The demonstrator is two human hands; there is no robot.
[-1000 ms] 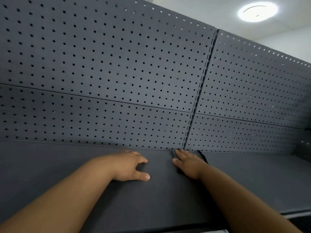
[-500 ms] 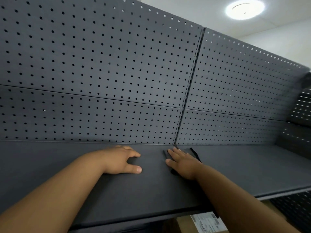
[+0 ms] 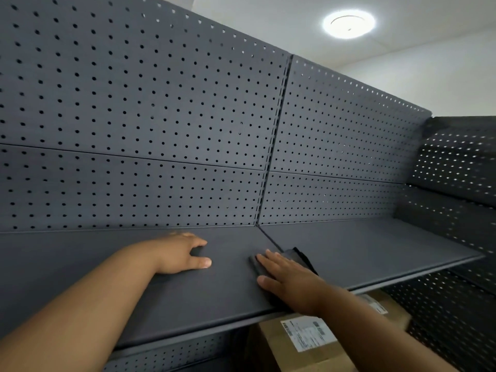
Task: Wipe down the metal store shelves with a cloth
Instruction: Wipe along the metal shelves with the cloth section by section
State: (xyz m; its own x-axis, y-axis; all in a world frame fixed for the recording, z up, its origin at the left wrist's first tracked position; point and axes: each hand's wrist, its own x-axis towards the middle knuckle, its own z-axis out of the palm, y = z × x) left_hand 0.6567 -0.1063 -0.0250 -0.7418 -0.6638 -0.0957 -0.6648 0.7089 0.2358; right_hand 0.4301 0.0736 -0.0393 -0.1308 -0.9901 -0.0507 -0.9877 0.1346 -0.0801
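Cloth (image 3: 292,257) of a dark grey, almost the shade of the metal beneath it, lay folded flat on the shelf (image 3: 362,245) near the front edge, across the seam where two shelf boards met, with a blacker strip showing along its right side. The right hand (image 3: 287,280) lay palm-down upon it, fingers straight and slightly spread, pressing it and gripping nothing. The left hand (image 3: 182,255) rested apart to the left on the bare shelf, released, thumb stretched out and fingers a little arched, holding nothing. Under the shelf's front lip, beneath the right arm, stood a brown cardboard box (image 3: 308,342) with a white printed label too blurred to read. The shelf top was matt dark grey. Behind it rose a perforated back panel (image 3: 161,103) of the same grey, divided by a vertical upright and a horizontal joint. At the far right another perforated panel (image 3: 456,162) met it at a corner. Above, a round ceiling lamp (image 3: 349,24) glowed on a white ceiling.
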